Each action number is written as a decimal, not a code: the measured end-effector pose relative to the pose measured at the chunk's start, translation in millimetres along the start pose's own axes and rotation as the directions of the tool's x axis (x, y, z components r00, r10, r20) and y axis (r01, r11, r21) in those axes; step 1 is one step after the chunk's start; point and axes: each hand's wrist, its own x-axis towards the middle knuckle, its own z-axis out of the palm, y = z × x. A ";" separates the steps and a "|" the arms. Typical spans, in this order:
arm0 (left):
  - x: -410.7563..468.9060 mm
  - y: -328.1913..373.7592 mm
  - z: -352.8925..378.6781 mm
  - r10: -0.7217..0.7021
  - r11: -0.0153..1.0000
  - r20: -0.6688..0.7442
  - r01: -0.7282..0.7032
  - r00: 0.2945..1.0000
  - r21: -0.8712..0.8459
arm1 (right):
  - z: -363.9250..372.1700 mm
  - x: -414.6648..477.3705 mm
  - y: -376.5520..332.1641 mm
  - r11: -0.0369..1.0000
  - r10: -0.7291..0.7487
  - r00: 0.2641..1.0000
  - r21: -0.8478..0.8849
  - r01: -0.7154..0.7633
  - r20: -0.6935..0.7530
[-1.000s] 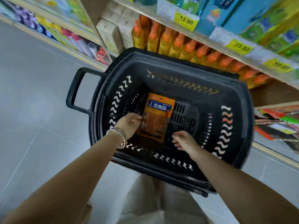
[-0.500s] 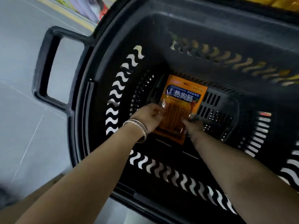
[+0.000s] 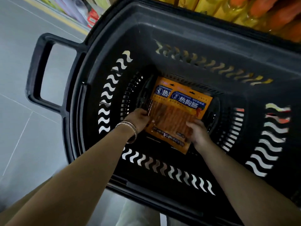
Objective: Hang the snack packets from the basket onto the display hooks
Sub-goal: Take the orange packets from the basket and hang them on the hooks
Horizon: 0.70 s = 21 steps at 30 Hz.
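Basket (image 3: 179, 46), black plastic, fills most of the frame; handle at left. Two orange snack packets (image 3: 177, 116) lie flat on its floor at centre, one overlapping the other and shifted slightly toward the right.

Long axis of the packets runs from lower centre up toward the far wall, tilted a little. Printed header ends, with the hang slots, point away from the person; the bottom ends are nearest the wrists.

Left hand (image 3: 138, 119), bracelet (image 3: 130, 128) at the wrist: fingers curled onto the left edge of the packets, pinching it. Right hand (image 3: 198, 132): fingers bent over the lower right corner of the top packet, holding it.

Both hands are about equally near, one on each side, at the bottom half.

Display hooks not in view. Bottles (image 3: 244, 12) on a shelf at upper right.

Judgement: lift-out is in hand; the header ends will need turning up toward a hook.
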 end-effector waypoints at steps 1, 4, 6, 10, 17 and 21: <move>-0.4 -0.8 0.3 0.009 1.000 -0.012 -0.010 1.000 -0.024 | 0.2 -8.9 -5.6 0.998 0.026 0.995 0.057 -0.032 0.098; -1.0 -1.9 -0.7 0.004 0.989 -0.022 -0.008 1.000 -0.147 | 9.5 -24.7 -15.0 0.996 0.045 0.934 0.052 -0.068 0.354; -0.6 -2.1 -1.9 -0.032 0.953 0.047 0.044 0.998 -0.300 | 22.8 -28.9 -17.7 0.999 0.048 0.893 -0.019 -0.044 0.447; 5.9 -6.0 -8.8 -0.057 0.914 0.007 0.055 0.998 -0.403 | 47.9 -15.6 -16.0 0.990 0.029 0.926 -0.142 0.027 0.378; 20.5 -16.9 -12.7 -0.116 0.910 -0.029 0.095 0.993 -0.405 | 50.3 55.2 10.8 0.974 -0.089 0.981 -0.220 0.049 -0.174; 27.3 -20.7 -7.5 -0.109 0.887 -0.015 0.090 0.994 -0.453 | 63.3 71.6 17.2 0.960 -0.038 0.976 -0.280 -0.024 -0.215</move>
